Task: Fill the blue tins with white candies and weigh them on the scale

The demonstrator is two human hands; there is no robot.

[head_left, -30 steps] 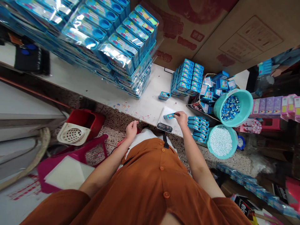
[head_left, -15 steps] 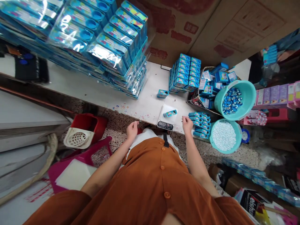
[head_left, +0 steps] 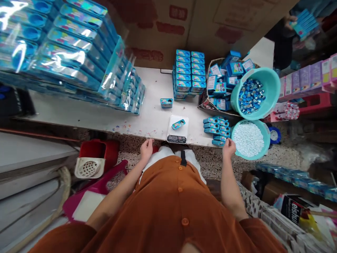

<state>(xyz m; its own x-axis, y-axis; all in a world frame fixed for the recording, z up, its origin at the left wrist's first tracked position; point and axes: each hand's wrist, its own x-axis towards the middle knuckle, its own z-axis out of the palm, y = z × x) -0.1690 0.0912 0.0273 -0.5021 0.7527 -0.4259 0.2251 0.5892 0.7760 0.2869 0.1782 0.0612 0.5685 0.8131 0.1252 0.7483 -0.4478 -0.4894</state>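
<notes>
1. Blue tin (head_left: 178, 124) lies at a slant on a white digital scale (head_left: 177, 132) on the counter (head_left: 105, 119).
2. Left hand (head_left: 146, 149), loosely curled and empty, sits at the counter's front edge.
3. Right hand (head_left: 229, 147), half-curled and empty, is just beside stacked blue tins (head_left: 216, 130) and a teal basin (head_left: 265, 149) of white pellets.
4. Another teal basin (head_left: 271, 88) holds shiny blue pieces.

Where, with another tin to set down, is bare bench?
The bench is bare between the shrink-wrapped tin packs and the kitchen scale, around one loose tin, and a narrow strip lies between scale and tin rows. Beyond is crowded: tin stacks, a packed box, two teal basins.
</notes>
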